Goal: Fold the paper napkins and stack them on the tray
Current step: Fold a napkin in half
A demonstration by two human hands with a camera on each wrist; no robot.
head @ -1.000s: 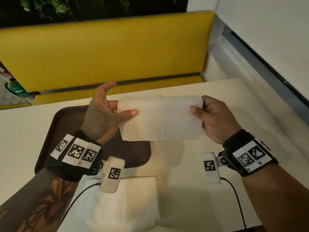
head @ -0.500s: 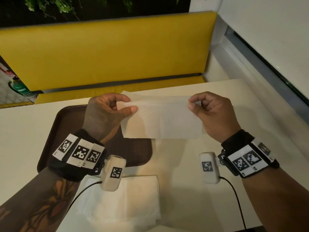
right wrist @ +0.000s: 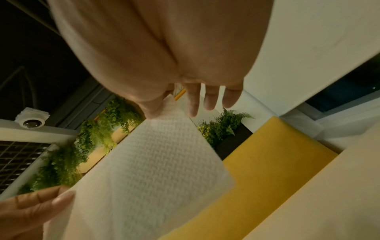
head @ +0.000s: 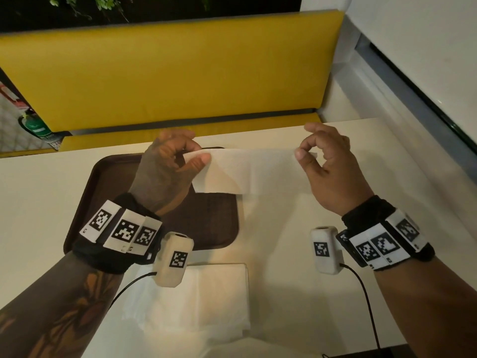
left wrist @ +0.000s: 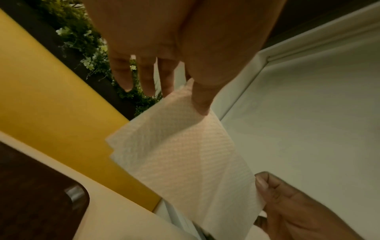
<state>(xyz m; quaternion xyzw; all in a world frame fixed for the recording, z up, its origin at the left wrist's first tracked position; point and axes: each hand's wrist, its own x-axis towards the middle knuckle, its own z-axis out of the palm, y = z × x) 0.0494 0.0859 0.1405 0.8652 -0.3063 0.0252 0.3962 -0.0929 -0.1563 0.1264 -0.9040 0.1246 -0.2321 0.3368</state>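
- A yellow bench runs along the far side, with green plants above it and a white wall to my right.
- The pale worktop sits in front of me, its far edge against the bench seat.
- A dark brown tray lies on the worktop to my left of centre, its bare floor showing under my left wrist.
- A stack of napkins rests flat on the worktop near me, just this side of the tray.
- I hold one napkin in the air above the tray's right edge and the worktop, stretched sideways between both hands. It hangs as a wide strip with its top edge taut.
- My left hand pinches the napkin's left top corner, thumb pressed against a curled forefinger. The left wrist view shows my other fingers hanging straight behind the paper.
- My right hand pinches the right top corner between thumb and forefinger, and the other fingers are spread loose beyond it.
- A banded marker cuff with a small white camera pod sits on each of my wrists.
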